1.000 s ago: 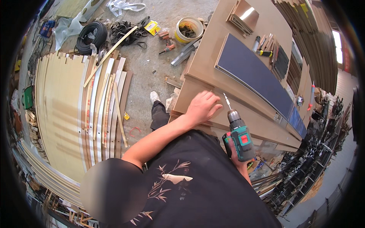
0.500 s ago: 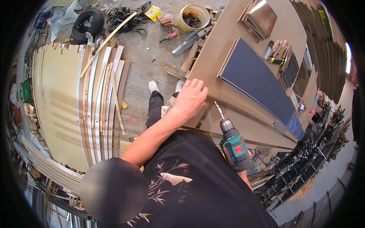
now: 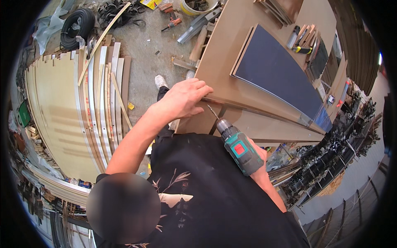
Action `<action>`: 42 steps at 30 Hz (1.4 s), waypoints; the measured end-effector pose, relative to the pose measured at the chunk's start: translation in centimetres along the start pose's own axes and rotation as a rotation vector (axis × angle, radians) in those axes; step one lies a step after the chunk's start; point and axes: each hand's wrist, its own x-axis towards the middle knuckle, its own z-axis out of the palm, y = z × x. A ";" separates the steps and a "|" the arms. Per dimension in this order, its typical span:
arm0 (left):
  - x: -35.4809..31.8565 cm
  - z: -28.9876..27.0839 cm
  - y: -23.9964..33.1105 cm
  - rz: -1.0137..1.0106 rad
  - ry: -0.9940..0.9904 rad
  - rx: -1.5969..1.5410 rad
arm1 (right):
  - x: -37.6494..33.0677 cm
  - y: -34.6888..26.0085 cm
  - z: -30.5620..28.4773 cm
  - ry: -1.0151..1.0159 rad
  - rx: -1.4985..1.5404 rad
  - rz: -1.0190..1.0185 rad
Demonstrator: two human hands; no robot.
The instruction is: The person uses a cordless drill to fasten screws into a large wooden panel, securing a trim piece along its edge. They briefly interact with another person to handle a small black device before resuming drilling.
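My left fingers (image 3: 202, 85) are bending loosely at the board (image 3: 223, 62)'s near edge, thumb standing apart; I cannot tell whether they are pinching it. My right hand (image 3: 259, 160) is gripping the drill (image 3: 241, 151), its fingers mostly hiding behind. The bit (image 3: 213, 112) is pointing toward my left thumb, ending near it. Beyond my left fingertips, the blue panel (image 3: 281, 68) is lying on the board; left of both hands, planks (image 3: 56, 111) are lying stacked.

The drill (image 3: 241, 149) hides some right-hand fingers (image 3: 259, 153).
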 end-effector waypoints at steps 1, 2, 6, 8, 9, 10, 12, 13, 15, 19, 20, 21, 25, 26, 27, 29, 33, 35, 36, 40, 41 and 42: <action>0.0 -0.1 0.0 0.000 -0.009 -0.013 | 0.4 -0.3 0.0 -0.016 0.025 0.011; -0.2 -0.2 0.2 0.008 -0.029 -0.024 | 0.6 -0.5 0.1 -0.011 -0.005 -0.026; -0.5 -0.2 -0.1 0.028 -0.055 -0.083 | 1.6 -1.6 0.5 -0.021 0.010 -0.044; -0.5 0.0 -0.6 0.038 -0.051 -0.122 | 2.0 -2.3 0.5 -0.019 -0.012 -0.046; -0.5 -0.1 -0.6 0.020 -0.068 -0.143 | 2.2 -2.5 0.5 -0.024 -0.024 -0.054; -0.4 -0.4 -0.6 0.003 -0.085 -0.163 | 2.4 -2.6 0.5 -0.030 -0.035 -0.063; -0.4 -0.8 -0.6 -0.007 -0.103 -0.186 | 2.7 -2.9 0.6 -0.038 -0.045 -0.063; -0.3 -0.8 -0.6 0.000 -0.104 -0.188 | 2.8 -3.0 0.7 -0.040 -0.044 -0.056; -0.3 -0.9 -0.6 0.005 -0.109 -0.193 | 2.8 -3.2 0.9 -0.038 -0.044 -0.048; -0.5 -1.1 -0.8 0.018 -0.094 -0.194 | 3.1 -3.9 1.1 -0.045 -0.072 -0.049; -0.6 -1.1 -0.8 0.027 -0.081 -0.193 | 3.2 -4.1 1.1 -0.054 -0.085 -0.050; -0.5 -1.0 -0.8 0.031 -0.080 -0.186 | 3.2 -4.1 1.1 -0.047 -0.102 -0.058; -0.4 -0.5 -0.9 0.045 -0.074 -0.196 | 3.1 -4.1 1.2 -0.033 -0.139 -0.065; -0.5 -0.4 -1.0 0.048 -0.073 -0.206 | 3.2 -4.2 1.3 -0.032 -0.140 -0.061; -0.5 -0.3 -1.1 0.050 -0.075 -0.200 | 3.3 -4.5 1.2 -0.046 -0.145 -0.027; -0.6 -0.1 -1.1 0.053 -0.079 -0.188 | 3.7 -5.4 1.0 -0.074 -0.154 0.038; -1.0 1.3 -1.0 0.117 -0.003 -0.120 | 4.0 -7.3 0.3 -0.189 -0.211 0.254; -0.9 0.7 -1.0 0.111 -0.009 -0.111 | 4.6 -8.0 0.1 -0.196 -0.208 0.268; -0.8 0.9 -1.2 0.118 0.002 -0.127 | 4.9 -7.9 0.1 -0.173 -0.207 0.202; -0.7 1.9 -1.7 0.134 0.029 -0.154 | 5.6 -8.9 -0.3 -0.237 -0.320 0.223; -0.8 2.2 -1.7 0.136 0.031 -0.152 | 5.6 -9.1 -0.4 -0.245 -0.348 0.214; -0.8 1.9 -1.4 0.124 0.041 -0.153 | 5.8 -9.3 -0.5 -0.253 -0.380 0.204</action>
